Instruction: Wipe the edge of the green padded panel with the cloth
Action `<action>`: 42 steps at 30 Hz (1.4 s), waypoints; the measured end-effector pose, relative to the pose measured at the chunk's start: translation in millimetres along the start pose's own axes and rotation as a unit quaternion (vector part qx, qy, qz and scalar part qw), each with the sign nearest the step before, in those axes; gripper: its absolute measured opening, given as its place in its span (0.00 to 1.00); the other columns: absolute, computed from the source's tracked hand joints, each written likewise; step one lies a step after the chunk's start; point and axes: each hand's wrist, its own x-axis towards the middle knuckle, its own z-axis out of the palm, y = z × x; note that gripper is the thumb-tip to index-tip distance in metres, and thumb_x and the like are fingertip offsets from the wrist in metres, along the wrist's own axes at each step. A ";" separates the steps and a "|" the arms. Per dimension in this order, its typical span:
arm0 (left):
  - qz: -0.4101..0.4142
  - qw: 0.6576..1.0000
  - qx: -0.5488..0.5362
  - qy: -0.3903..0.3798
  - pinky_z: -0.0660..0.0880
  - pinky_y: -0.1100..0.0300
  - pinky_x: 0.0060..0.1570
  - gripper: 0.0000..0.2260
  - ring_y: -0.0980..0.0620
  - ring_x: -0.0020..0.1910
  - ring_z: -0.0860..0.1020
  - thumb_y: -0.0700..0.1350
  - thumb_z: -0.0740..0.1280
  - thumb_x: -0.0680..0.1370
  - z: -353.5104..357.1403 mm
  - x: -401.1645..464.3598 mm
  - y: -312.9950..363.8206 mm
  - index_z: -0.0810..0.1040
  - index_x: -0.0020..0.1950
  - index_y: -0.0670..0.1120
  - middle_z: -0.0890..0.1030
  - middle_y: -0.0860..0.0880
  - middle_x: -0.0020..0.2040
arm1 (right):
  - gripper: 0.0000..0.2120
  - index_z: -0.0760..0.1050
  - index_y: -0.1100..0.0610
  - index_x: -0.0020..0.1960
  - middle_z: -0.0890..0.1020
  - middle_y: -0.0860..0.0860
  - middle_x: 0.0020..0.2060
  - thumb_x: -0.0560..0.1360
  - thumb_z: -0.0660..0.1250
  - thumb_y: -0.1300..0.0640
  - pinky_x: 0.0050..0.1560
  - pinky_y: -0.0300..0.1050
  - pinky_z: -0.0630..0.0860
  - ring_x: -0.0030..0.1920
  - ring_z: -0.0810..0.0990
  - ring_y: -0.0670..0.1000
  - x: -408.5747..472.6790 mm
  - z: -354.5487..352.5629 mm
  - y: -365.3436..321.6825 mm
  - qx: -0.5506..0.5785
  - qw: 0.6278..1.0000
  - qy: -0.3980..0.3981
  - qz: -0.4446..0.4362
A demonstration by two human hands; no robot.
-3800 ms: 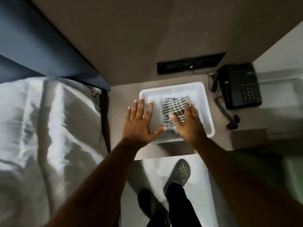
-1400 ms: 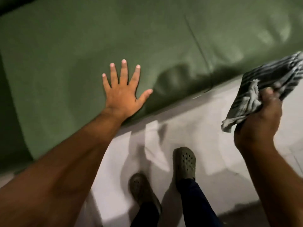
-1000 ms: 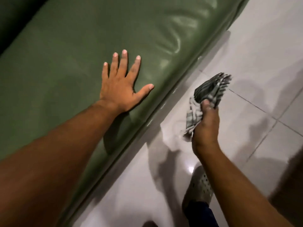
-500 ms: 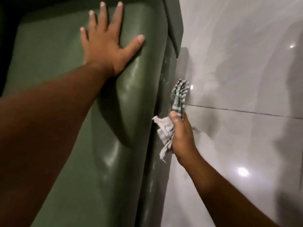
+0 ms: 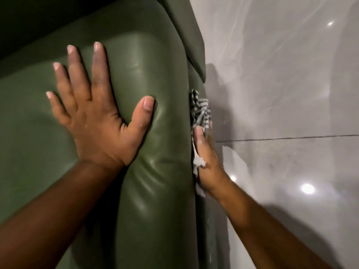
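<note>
Panel: green padded panel [image 5: 159,133], glossy leather-like skin with soft creases, fills the left and middle of the view; its rounded edge runs top to bottom just right of centre
Second pad: another green padded piece [image 5: 186,32] overlaps the panel's upper right corner, its lower tip ending just above the cloth
Left hand: left hand [image 5: 97,117] lies flat on the panel's face, fingers spread and thumb stretched toward the edge — grasping nothing, palm pressing a dent into the padding
Right hand: right hand [image 5: 207,158] sits at the panel's right side, clenched around the cloth and holding it against the edge; thumb points up along the fabric, the other fingers mostly hidden behind it
Cloth: striped dark-and-white cloth [image 5: 201,111] bunched against the side of the panel above the thumb, touching the edge; a frayed white end hangs out below the palm
Floor: pale grey glossy tile floor [image 5: 291,94] to the right, with one dark grout line crossing it and a few bright light reflections
Forearms: both bare, entering from the bottom of the view — the left across the panel, the right over the tiles
</note>
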 end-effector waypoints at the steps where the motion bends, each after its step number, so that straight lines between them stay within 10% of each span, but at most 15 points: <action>1: 0.005 1.000 -0.003 0.006 0.47 0.30 0.77 0.47 0.34 0.82 0.51 0.78 0.44 0.73 0.3 -0.3 0.0 0.55 0.82 0.48 0.54 0.39 0.83 | 0.47 0.45 0.40 0.81 0.46 0.45 0.84 0.66 0.49 0.23 0.84 0.58 0.46 0.84 0.45 0.48 17.0 0.6 -4.4 0.043 0.999 0.029 0.008; 8: 0.002 1.000 -0.004 0.008 0.47 0.30 0.77 0.48 0.36 0.83 0.51 0.79 0.43 0.72 2.9 0.8 1.9 0.54 0.83 0.50 0.54 0.41 0.84 | 0.35 0.60 0.53 0.79 0.71 0.55 0.76 0.76 0.60 0.40 0.79 0.60 0.65 0.76 0.70 0.57 130.1 -16.1 -0.7 0.183 0.981 0.067 0.002; 18: 0.009 0.999 -0.014 0.031 0.47 0.31 0.77 0.46 0.37 0.83 0.52 0.79 0.43 0.73 8.1 0.0 -1.9 0.54 0.82 0.52 0.55 0.43 0.84 | 0.28 0.58 0.49 0.80 0.66 0.49 0.79 0.83 0.54 0.42 0.80 0.55 0.63 0.78 0.67 0.55 53.0 -14.0 67.1 0.261 0.950 0.066 0.157; 21: 0.007 0.999 -0.011 0.030 0.48 0.30 0.77 0.46 0.36 0.82 0.53 0.78 0.42 0.73 6.7 -1.7 -0.2 0.54 0.82 0.51 0.55 0.42 0.84 | 0.23 0.60 0.36 0.74 0.72 0.43 0.70 0.80 0.58 0.39 0.64 0.44 0.74 0.69 0.73 0.49 9.2 -3.7 47.1 0.204 0.972 0.074 0.087; 27: 0.006 1.000 -0.020 0.020 0.45 0.32 0.78 0.47 0.38 0.83 0.50 0.79 0.42 0.72 4.6 -2.1 0.1 0.53 0.83 0.51 0.53 0.43 0.84 | 0.31 0.54 0.48 0.81 0.56 0.52 0.83 0.80 0.56 0.42 0.84 0.60 0.50 0.84 0.52 0.53 66.4 0.3 -7.5 0.092 0.986 0.078 -0.113; 33: 0.004 1.000 -0.016 0.018 0.44 0.35 0.77 0.48 0.39 0.83 0.50 0.80 0.42 0.71 4.6 -0.4 1.3 0.54 0.82 0.51 0.54 0.43 0.84 | 0.25 0.60 0.53 0.79 0.73 0.50 0.68 0.83 0.55 0.48 0.72 0.48 0.68 0.72 0.70 0.54 141.2 -15.7 -1.2 0.150 0.985 0.070 -0.050; 42: 0.005 1.000 -0.017 0.026 0.45 0.34 0.78 0.49 0.37 0.83 0.51 0.79 0.42 0.71 4.2 -1.7 3.6 0.55 0.82 0.48 0.55 0.42 0.83 | 0.27 0.62 0.53 0.79 0.71 0.51 0.77 0.83 0.53 0.43 0.73 0.44 0.68 0.68 0.76 0.48 84.6 -21.0 52.0 0.257 0.961 0.033 0.100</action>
